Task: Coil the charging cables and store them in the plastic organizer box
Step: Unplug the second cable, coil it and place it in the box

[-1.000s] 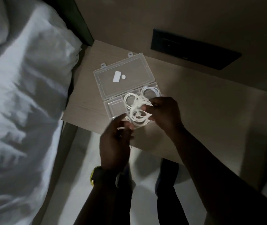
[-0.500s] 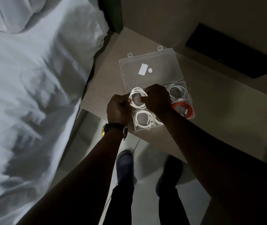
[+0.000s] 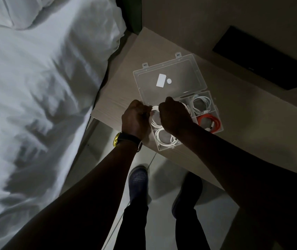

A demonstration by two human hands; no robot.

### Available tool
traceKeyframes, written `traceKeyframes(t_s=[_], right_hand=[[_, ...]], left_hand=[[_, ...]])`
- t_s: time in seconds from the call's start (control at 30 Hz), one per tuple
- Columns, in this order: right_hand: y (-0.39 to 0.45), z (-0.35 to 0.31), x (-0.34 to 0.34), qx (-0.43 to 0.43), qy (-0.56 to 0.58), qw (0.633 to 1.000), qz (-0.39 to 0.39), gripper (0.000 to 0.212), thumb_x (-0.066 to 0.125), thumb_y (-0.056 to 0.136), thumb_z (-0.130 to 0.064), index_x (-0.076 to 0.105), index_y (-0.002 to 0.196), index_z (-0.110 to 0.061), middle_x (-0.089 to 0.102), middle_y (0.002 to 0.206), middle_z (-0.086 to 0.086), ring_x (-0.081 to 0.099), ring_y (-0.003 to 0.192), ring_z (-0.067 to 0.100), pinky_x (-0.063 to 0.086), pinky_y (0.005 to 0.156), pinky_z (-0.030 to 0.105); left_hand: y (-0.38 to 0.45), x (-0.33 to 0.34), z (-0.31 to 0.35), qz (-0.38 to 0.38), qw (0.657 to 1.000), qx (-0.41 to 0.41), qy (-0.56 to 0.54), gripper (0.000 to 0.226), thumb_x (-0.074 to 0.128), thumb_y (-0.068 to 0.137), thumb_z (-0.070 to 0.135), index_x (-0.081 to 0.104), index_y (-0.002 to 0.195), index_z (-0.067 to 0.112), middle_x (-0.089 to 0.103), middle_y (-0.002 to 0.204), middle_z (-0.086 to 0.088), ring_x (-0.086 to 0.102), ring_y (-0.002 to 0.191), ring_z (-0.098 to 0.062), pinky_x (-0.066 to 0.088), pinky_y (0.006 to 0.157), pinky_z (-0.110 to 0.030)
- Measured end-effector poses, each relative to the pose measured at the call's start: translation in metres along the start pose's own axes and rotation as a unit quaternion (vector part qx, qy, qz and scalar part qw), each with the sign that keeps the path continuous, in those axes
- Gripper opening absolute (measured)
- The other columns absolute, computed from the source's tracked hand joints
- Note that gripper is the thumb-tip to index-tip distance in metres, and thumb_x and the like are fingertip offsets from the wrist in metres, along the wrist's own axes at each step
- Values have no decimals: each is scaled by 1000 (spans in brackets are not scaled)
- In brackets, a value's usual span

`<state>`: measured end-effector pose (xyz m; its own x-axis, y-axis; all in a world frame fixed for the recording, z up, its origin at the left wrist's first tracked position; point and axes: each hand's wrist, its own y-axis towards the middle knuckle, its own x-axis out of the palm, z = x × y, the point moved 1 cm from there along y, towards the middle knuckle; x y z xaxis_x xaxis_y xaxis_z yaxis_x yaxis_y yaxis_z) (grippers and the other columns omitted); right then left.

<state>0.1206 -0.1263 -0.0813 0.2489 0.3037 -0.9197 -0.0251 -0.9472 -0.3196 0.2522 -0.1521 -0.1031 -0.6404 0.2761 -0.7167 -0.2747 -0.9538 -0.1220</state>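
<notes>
**Observer:** Where's the cable you're working on?

**Operator:** At frame center. I have a white coiled cable pinched from both sides: my left hand grips its left edge, my right hand covers its right half. Both sets of fingers are curled closed on the loops. It sits over the far-left compartment of the clear plastic organizer box, right at the hinge line below the open lid.

**Observer:** And the other compartments?

**Operator:** All taken. A second white coil lies in the compartment just below my hands, a third white coil is at upper right of the tray, and the orange cable is below that one.

**Observer:** So what does the next move hinge on?

**Operator:** The coil lies flat, directly beneath my fingertips, so I judge it's a straight push down. Neither hand is nearer; they straddle it. I can't tell whether it's already resting on the compartment floor, since my right hand hides that side. The risk is loops springing over the divider when I let go.
</notes>
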Motion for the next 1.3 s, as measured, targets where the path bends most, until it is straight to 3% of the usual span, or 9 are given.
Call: traceKeyframes(t_s=[0.2,0.3,0.5,0.67,0.77,1.0,1.17,1.23,1.3], right_hand=[[-19,10,13,-20,24,999,29,23,45,98,-10,54,117,0,49,124,22,58,98,33,45,79,38],[-18,23,17,-22,52,997,53,28,44,99,-12,60,122,-5,56,116,15,60,99,30,45,79,36],[-7,29,16,35,116,989,90,15,59,92,-19,74,97,-16,70,103,5,65,99,27,46,84,33],[-4,30,21,31,84,993,80,11,56,88,-11,64,82,-15,61,102,9,61,90,28,34,72,23],[-5,31,19,25,47,995,81,10,57,88,-12,66,84,-16,61,103,8,60,91,31,36,65,30],[4,23,5,19,11,999,29,16,57,74,-8,50,65,-19,69,82,5,68,82,34,37,62,30],[10,20,2,1,-1,1000,11,17,56,79,-9,47,69,-20,71,89,9,68,89,38,41,67,32],[7,29,8,-3,17,1000,22,9,55,85,-15,61,78,-15,69,96,6,66,97,33,46,72,34],[0,40,15,6,69,997,37,18,55,91,-26,71,97,-22,67,107,2,63,107,28,48,83,36]], left_hand=[[6,0,6,-16,999,24,43,15,65,85,5,76,95,6,67,100,-15,63,89,-33,43,71,-29],[4,2,8,-13,999,21,43,17,62,86,6,71,100,11,63,100,-10,59,87,-27,33,69,-24],[2,7,10,-2,1000,-11,15,15,61,86,2,69,95,10,61,98,-10,58,85,-26,46,71,-31],[-1,7,8,-29,998,40,38,15,62,83,3,74,90,8,63,98,-14,62,87,-32,49,71,-35],[-8,11,4,-74,990,67,96,19,61,86,13,75,99,15,60,101,-10,61,86,-33,51,71,-42],[-25,24,6,-48,991,49,113,27,54,86,11,68,109,13,57,113,-9,62,79,-34,47,62,-33],[-29,29,5,-53,991,43,112,40,59,84,6,63,123,13,57,122,-9,63,88,-33,47,67,-34],[-29,28,5,-47,993,47,95,39,59,84,6,64,122,13,58,121,-9,64,90,-33,51,70,-36],[-31,26,3,-36,995,63,64,40,55,84,5,65,122,14,61,121,-7,65,95,-31,54,74,-38]])
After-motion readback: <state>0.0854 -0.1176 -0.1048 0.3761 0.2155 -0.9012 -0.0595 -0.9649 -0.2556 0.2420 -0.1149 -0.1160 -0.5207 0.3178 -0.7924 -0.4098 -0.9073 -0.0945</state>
